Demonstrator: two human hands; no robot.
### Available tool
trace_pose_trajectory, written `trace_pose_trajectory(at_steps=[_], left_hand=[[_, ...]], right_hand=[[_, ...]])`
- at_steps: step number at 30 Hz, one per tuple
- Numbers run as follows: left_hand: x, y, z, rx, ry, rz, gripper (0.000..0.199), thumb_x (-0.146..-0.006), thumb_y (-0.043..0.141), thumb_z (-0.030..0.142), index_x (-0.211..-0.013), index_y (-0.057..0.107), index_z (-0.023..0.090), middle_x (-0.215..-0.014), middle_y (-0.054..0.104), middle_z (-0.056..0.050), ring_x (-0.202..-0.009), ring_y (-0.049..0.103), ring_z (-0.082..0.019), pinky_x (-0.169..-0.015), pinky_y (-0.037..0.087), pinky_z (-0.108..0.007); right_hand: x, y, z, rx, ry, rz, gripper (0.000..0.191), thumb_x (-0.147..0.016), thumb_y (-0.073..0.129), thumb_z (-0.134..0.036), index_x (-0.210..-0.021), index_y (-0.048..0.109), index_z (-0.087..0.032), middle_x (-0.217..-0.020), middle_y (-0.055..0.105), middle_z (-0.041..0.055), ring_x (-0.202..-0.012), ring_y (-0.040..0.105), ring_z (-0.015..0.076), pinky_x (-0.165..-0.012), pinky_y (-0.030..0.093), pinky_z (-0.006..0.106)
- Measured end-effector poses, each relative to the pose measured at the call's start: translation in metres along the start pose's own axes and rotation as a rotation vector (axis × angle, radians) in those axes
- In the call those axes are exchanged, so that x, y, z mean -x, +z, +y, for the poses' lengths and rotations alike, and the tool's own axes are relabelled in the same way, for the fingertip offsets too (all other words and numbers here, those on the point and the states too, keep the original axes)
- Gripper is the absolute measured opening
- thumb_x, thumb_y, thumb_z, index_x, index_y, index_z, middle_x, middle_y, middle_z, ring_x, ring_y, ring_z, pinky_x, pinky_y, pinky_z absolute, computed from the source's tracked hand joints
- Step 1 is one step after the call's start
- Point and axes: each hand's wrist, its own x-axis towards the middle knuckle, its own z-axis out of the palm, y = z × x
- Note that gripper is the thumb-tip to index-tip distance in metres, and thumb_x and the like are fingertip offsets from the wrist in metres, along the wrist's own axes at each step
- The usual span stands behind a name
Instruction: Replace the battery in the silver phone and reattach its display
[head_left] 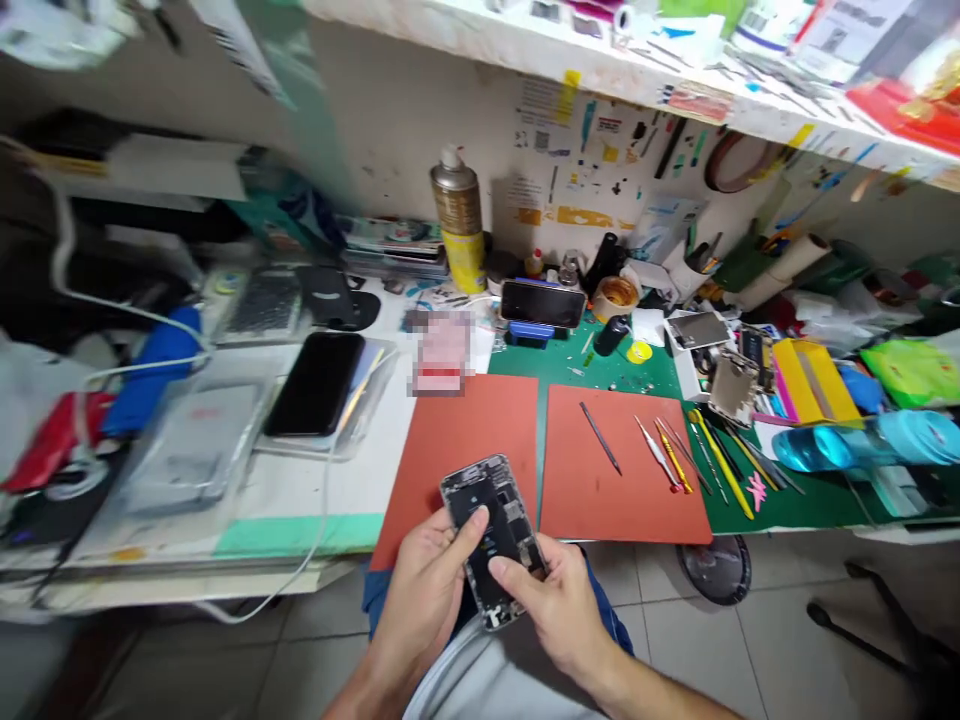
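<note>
An opened smartphone [491,525], its black battery and circuit board exposed, is held tilted just over the front edge of the bench, above my lap. My left hand [431,570] grips its left side, thumb pressed on the battery. Around the lower right side closes my right hand [559,600], its thumb also lying on the battery. Beyond the phone lies an orange-red mat [472,430]. On a second orange-red mat [570,480] to the right rest a dark pointed tool [600,438], a white-handled screwdriver [658,455] and a yellow screwdriver [673,455].
At left, a black phone [316,385] lies on a stack near a white cable [324,490]. A spray can [459,220] and a propped phone [543,302] stand at the back. Tweezers [724,465] and a blue bottle [870,442] are at right. A shelf [480,38] overhangs the bench.
</note>
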Motion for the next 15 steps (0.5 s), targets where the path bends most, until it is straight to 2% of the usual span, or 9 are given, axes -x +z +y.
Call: trace_pose_trajectory(at_steps=[4, 9, 12, 15], left_hand=[[0.004, -0.001, -0.002, 0.014, 0.065, -0.02, 0.042, -0.078, 0.091, 0.045, -0.102, 0.081, 0.011, -0.095, 0.082, -0.013, -0.093, 0.078, -0.029, -0.086, 0.064, -0.04], [0.006, -0.001, -0.008, 0.024, 0.068, -0.062, 0.04, -0.082, 0.088, 0.045, -0.104, 0.081, 0.012, -0.093, 0.081, -0.011, -0.084, 0.077, -0.024, -0.08, 0.062, -0.035], [0.003, -0.003, -0.013, 0.002, 0.121, -0.006, 0.037, -0.082, 0.089, 0.042, -0.1, 0.081, 0.011, -0.088, 0.081, -0.01, -0.076, 0.075, -0.02, -0.073, 0.06, -0.03], [0.0, -0.004, -0.018, 0.003, 0.164, 0.044, 0.035, -0.081, 0.089, 0.041, -0.097, 0.081, 0.011, -0.085, 0.08, -0.009, -0.072, 0.073, -0.018, -0.071, 0.06, -0.029]], right_hand=[[0.002, -0.007, 0.003, 0.038, 0.006, -0.042, 0.046, -0.085, 0.078, -0.061, -0.084, 0.074, -0.015, -0.071, 0.06, 0.0003, -0.068, 0.047, 0.0148, -0.065, 0.042, 0.026], [0.003, -0.012, 0.004, 0.074, 0.004, -0.073, 0.043, -0.087, 0.078, -0.059, -0.095, 0.079, -0.016, -0.086, 0.073, 0.0065, -0.081, 0.062, 0.0227, -0.08, 0.053, 0.034], [0.003, -0.01, 0.009, 0.059, 0.032, -0.076, 0.043, -0.086, 0.08, -0.057, -0.102, 0.08, -0.017, -0.091, 0.075, 0.0071, -0.083, 0.063, 0.0218, -0.081, 0.054, 0.033], [0.001, -0.007, 0.014, 0.078, 0.056, -0.033, 0.045, -0.079, 0.087, -0.056, -0.098, 0.08, -0.015, -0.087, 0.074, 0.0062, -0.077, 0.06, 0.0192, -0.075, 0.053, 0.031]])
